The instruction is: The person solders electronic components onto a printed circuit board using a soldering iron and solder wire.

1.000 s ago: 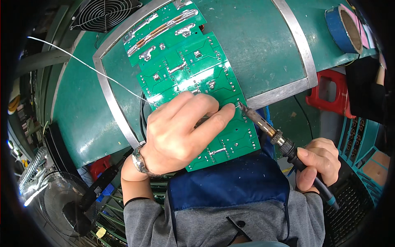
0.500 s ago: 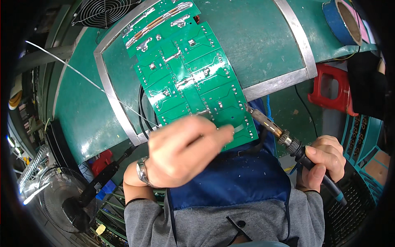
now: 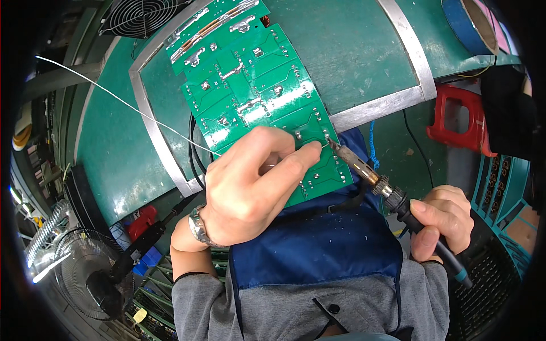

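A long green circuit board (image 3: 250,85) with silver solder joints lies on the green bench (image 3: 352,51), its near end over my lap. My left hand (image 3: 250,187) rests on the board's near end, pinching a thin solder wire (image 3: 114,99) that runs off to the upper left. The fingertips sit right beside a joint. My right hand (image 3: 441,219) grips the black handle of a soldering iron (image 3: 369,173). The iron's tip touches the board just right of my left fingertips.
A metal frame strip (image 3: 406,51) borders the bench. A fan grille (image 3: 139,17) sits top left, a blue tape roll (image 3: 466,23) top right, a red stool (image 3: 460,119) at right, and a desk fan (image 3: 85,273) at lower left. A blue apron (image 3: 313,244) covers my lap.
The board and both hands have shifted within the view. My left fingertips and the iron's tip have stayed together on the board's near right part.
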Demonstrator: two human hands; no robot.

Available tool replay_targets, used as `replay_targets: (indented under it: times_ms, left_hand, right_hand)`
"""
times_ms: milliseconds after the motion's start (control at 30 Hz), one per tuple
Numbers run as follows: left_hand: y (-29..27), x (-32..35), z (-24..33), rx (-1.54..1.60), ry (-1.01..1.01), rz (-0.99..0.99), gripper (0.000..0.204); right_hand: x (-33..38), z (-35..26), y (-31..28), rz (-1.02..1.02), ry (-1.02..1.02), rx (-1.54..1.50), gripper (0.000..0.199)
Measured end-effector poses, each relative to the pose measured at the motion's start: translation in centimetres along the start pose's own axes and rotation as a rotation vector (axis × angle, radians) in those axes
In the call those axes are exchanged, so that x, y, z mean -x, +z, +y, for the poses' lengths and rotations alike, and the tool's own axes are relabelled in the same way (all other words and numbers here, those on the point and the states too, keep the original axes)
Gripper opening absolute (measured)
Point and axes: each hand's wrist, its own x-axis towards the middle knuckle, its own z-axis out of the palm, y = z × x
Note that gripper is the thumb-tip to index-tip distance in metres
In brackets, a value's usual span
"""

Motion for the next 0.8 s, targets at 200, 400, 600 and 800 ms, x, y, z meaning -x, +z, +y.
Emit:
replay_targets:
  times_ms: [200,400,600,800]
  left_hand:
    - [-0.6,0.9,0.1,-0.066,0.082,-0.052,0.027]
    - [-0.1,0.7,0.5,-0.052,0.088,-0.077,0.028]
    - [0.1,0.6,0.7,-0.029,0.105,-0.054,0.03]
    - [-0.3,2.3,1.8,0.18,0.131,-0.227,0.03]
  right_hand:
    - [1.3,0.4,-0.9,0.068,-0.008,-0.03,0.028]
    - [1.7,0.0,-0.7,0.035,-0.007,-0.062,0.028]
    - [2.0,-0.3,-0.8,-0.003,-0.079,-0.044,0.029]
    - [2.7,0.0,-1.8,0.043,-0.069,-0.089,0.029]
